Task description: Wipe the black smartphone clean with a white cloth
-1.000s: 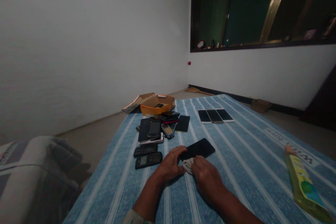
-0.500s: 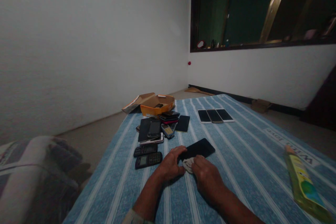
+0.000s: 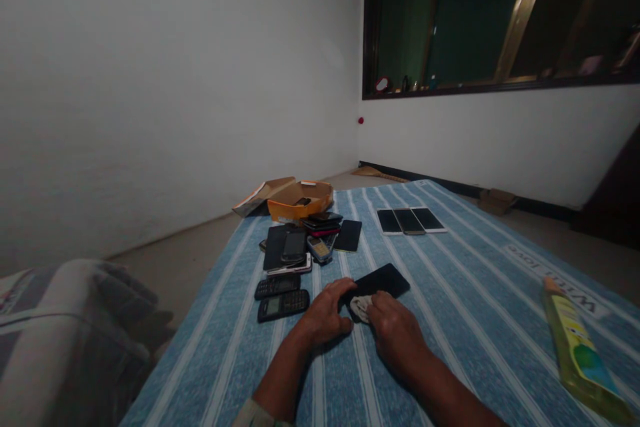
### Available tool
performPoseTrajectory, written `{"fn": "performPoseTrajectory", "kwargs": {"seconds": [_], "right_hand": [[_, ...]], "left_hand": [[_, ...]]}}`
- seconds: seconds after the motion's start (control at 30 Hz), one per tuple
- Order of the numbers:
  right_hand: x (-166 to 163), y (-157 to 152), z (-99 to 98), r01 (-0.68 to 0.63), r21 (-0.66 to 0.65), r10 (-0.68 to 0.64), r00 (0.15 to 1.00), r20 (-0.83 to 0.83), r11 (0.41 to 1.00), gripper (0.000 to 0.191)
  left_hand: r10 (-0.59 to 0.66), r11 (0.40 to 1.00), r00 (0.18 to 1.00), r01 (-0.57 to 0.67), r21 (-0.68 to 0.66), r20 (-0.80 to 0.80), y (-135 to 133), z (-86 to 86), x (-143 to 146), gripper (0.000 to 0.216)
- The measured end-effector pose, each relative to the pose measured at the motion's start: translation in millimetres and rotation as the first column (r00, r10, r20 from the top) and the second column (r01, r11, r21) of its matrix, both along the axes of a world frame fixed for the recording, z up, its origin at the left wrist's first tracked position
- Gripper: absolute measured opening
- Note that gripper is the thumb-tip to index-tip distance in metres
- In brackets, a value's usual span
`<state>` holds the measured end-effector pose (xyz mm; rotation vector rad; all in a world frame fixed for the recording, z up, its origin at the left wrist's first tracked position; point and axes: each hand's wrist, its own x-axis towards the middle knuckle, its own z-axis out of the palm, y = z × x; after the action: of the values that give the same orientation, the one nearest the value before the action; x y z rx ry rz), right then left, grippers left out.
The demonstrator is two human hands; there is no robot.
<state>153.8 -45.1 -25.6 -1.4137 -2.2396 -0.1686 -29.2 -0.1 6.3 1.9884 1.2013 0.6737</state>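
Observation:
A black smartphone (image 3: pixel 385 280) lies slantwise on the striped blue cloth. My left hand (image 3: pixel 327 312) grips its left end, fingers on the far edge and thumb on the near side. In my right hand (image 3: pixel 397 328) is a crumpled whitish rag (image 3: pixel 361 308), pinched against the phone's near edge. Left of my left hand lie two black keypad phones, the nearer one (image 3: pixel 283 305) and the farther one (image 3: pixel 277 285). Behind them is a pile of phones (image 3: pixel 294 245), with a blue-grey keypad phone (image 3: pixel 319 248) beside it and a dark flat phone (image 3: pixel 349 235) to the right.
Three smartphones (image 3: pixel 410 221) lie side by side at the back right. An open orange box (image 3: pixel 300 209) stands behind the pile. A bottle of yellow-green liquid (image 3: pixel 580 350) lies at the right. A fabric-covered bulk (image 3: pixel 65 340) is at the left, below the white wall (image 3: pixel 200 80).
My right hand and the rag have shifted slightly away from me along the phone. My left hand and the phone have stayed in place.

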Motion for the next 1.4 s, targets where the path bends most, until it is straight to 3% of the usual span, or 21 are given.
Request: {"fn": "performPoseTrajectory", "kwargs": {"seconds": [0.23, 0.53, 0.8, 1.03, 1.23, 1.4], "right_hand": [[-7.9, -5.7, -4.9, -0.11, 0.055, 0.112, 0.993, -0.023, 0.992, 0.026], [14.8, 5.4, 16.7, 0.094, -0.093, -0.094, 0.996, 0.001, 0.991, 0.029], [-1.2, -3.8, 1.2, -0.079, -0.015, 0.078, 0.996, -0.042, 0.997, 0.03], [24.1, 10.3, 17.8, 0.107, -0.099, -0.108, 0.994, -0.003, 0.989, 0.031], [33.5, 16.2, 16.9, 0.204, -0.103, -0.205, 0.979, 0.008, 0.973, 0.03], [15.4, 5.3, 12.0, 0.082, -0.043, -0.081, 0.997, 0.016, 0.996, 0.026]], "left_hand": [[-0.007, 1.0, 1.0, 0.007, -0.002, -0.025, -0.6, 3.5, 0.8, 0.073], [-0.005, 1.0, 1.0, 0.005, -0.001, 0.001, -0.8, 2.9, 2.2, 0.072], [-0.005, 1.0, 1.0, 0.005, -0.002, 0.02, 0.6, -1.9, 0.4, 0.071], [-0.004, 1.0, 0.999, 0.005, -0.015, 0.052, -1.0, 0.5, 0.9, 0.071], [0.001, 1.0, 0.999, -0.001, -0.015, 0.038, -1.2, 0.8, 0.9, 0.072], [0.001, 1.0, 0.999, -0.001, -0.003, 0.034, 0.1, -0.4, 1.3, 0.072]]}}
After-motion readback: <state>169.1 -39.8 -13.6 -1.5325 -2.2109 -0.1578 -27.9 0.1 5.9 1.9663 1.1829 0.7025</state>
